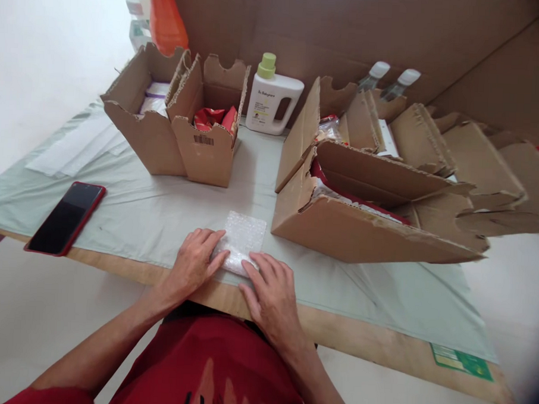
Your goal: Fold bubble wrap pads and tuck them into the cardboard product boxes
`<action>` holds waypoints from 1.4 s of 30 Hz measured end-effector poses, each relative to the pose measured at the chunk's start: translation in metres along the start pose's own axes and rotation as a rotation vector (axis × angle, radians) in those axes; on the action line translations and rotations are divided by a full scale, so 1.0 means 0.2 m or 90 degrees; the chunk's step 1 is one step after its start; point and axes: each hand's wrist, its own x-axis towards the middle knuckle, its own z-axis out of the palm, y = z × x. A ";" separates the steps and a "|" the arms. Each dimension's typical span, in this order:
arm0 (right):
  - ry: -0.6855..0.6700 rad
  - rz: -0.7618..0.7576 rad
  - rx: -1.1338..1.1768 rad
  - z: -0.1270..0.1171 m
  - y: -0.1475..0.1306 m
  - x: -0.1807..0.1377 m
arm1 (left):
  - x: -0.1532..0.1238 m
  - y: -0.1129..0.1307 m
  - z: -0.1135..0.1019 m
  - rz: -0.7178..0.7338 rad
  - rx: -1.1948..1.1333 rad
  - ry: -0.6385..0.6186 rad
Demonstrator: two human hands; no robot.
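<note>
A small piece of clear bubble wrap lies near the table's front edge, its near part folded over into a thicker, shiny band. My left hand grips the left side of it, thumb and fingertips at the fold. On the lower right side, my right hand has its fingertips on the folded band, with the thumb below at the near edge. The fingers partly cover both ends of the fold. Whether anything is wrapped inside, I cannot tell.
Left of my hands lies a phone in a red case. Behind stand cardboard bins with packets and a white detergent bottle. A long cardboard bin and several others stand at right. White sheets lie at far left.
</note>
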 end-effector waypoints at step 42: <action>0.029 0.381 0.544 -0.37 0.15 -0.19 | -0.02 0.37 0.04 -0.352 -0.781 -0.156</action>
